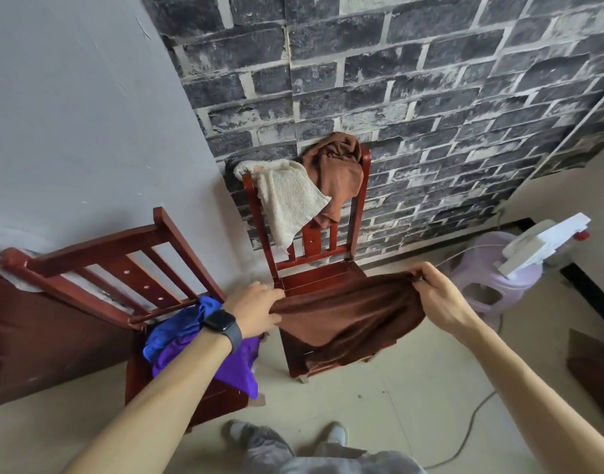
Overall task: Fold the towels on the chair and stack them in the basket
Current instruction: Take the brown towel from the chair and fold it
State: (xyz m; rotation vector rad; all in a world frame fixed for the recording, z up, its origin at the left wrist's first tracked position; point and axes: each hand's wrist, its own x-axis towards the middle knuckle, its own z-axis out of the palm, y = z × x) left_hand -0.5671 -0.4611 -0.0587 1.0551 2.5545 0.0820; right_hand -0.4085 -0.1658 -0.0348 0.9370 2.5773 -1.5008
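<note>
Dark brown soft cloth towel [348,316] hangs stretched over the seat of the red wooden chair [314,278]: our left hand [256,311] and right hand [437,295] each pinch a corner, fingers [427,273] clenched on it, spreading it flat, we reckon, for a clean fold

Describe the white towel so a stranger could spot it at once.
Find the dark brick wall, then the red wooden chair standing against it. Two towels hang over the chair's backrest; the white towel is the left one, pale and nubbly, beside a crumpled rust-brown towel.
</note>
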